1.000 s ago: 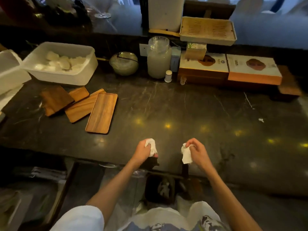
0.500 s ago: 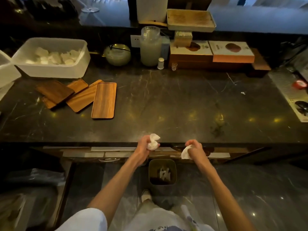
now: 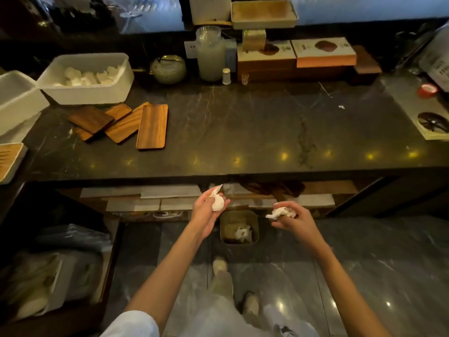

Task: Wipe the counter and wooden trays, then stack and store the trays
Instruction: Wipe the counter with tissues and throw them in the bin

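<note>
Several wooden trays (image 3: 152, 126) lie loosely overlapped on the left part of the dark marble counter (image 3: 243, 132). Below the counter's front edge, my left hand (image 3: 206, 212) holds a crumpled white tissue (image 3: 217, 201) in its palm. My right hand (image 3: 291, 218) pinches a second crumpled tissue (image 3: 279, 212). Both hands hover just above and to either side of a small brown waste bin (image 3: 239, 227) on the floor, which has white tissue inside.
White tubs (image 3: 85, 79) with rolled white towels stand at the back left. A glass jar (image 3: 210, 53), a round bowl (image 3: 168, 69) and boxes (image 3: 296, 57) line the back edge. Shelves with papers sit under the counter. A sink area (image 3: 432, 120) lies at the right.
I have stepped back from the counter. Both hands dropped from the counter's edge to below it, over the waste bin, each still holding its tissue.
</note>
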The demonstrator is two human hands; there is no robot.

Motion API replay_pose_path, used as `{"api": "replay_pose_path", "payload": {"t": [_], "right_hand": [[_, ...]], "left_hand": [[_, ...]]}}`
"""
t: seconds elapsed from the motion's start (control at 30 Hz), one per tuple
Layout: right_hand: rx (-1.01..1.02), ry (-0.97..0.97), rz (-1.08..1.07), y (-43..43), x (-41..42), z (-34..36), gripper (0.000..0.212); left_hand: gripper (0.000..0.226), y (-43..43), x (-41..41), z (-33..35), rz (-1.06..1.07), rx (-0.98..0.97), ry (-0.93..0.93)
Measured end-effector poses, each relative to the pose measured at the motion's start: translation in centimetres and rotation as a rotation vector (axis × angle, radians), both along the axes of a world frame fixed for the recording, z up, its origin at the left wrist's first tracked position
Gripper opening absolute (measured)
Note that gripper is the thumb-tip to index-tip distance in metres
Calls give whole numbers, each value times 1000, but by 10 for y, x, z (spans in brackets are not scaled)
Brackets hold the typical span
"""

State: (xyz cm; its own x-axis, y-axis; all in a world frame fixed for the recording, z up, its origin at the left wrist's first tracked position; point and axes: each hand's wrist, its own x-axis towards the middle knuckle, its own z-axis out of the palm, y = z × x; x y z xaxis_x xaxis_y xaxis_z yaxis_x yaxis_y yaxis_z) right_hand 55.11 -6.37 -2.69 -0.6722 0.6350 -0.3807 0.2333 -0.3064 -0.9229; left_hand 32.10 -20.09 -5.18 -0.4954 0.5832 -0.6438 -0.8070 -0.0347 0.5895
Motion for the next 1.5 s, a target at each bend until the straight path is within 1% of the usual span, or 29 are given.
{"api": "replay_pose_path", "payload": {"t": [0.07, 0.17, 0.23, 0.3, 0.37, 0.47, 0.53, 0.6, 0.7, 0.83, 0.93, 1.03, 1.1, 1.17, 1.27, 1.4, 1.5], "right_hand": [[11, -40, -14, -12, 10, -3, 24], [19, -65, -24, -20, 16, -5, 19], [21, -64, -28, -21, 17, -8, 18], [11, -44, -79, -22, 16, -7, 17], [-5, -48, -116, -23, 14, -4, 18], [29, -45, -100, -24, 6, 1, 25], [-27, 7, -108, -24, -1, 6, 24], [-36, 57, -76, -27, -7, 9, 24], [34, 59, -14, -34, -19, 13, 22], [47, 25, -72, -45, -37, 14, 19], [105, 2, -43, -51, -43, 12, 21], [132, -3, -14, -57, -41, 10, 19], [151, -30, -8, -60, -38, 7, 21], [134, -47, -19, -62, -35, 2, 22], [157, -134, 63, -65, -34, -4, 19], [198, -243, 109, -72, -43, -3, 31], [265, -276, 86, -75, -50, -3, 29]], "left_hand": [[30, -12, 13, -1, -10, -41, -21], [26, -18, 23, 1, -49, -111, 31], [26, -22, 26, 5, -128, -114, 64], [27, -26, 28, 13, -183, -84, 40], [33, -29, 26, 23, -238, -46, 9], [52, -33, 22, 36, -372, -32, 77], [59, -39, 17, 43, -409, -25, 96], [56, -44, 12, 44, -408, -9, 109], [48, -46, 4, 41, -360, -28, 120], [27, -48, -3, 35, -287, -46, 141], [32, -54, -9, 24, -259, 3, 154], [22, -59, -9, 16, -213, 21, 146], [18, -63, -7, 11, -212, -20, 161], [17, -69, -4, 6, -239, -81, 207], [19, -75, -5, 5, -285, -117, 247], [26, -79, -15, 7, -318, -72, 179], [36, -74, -21, 5, -357, -60, 158]]}}
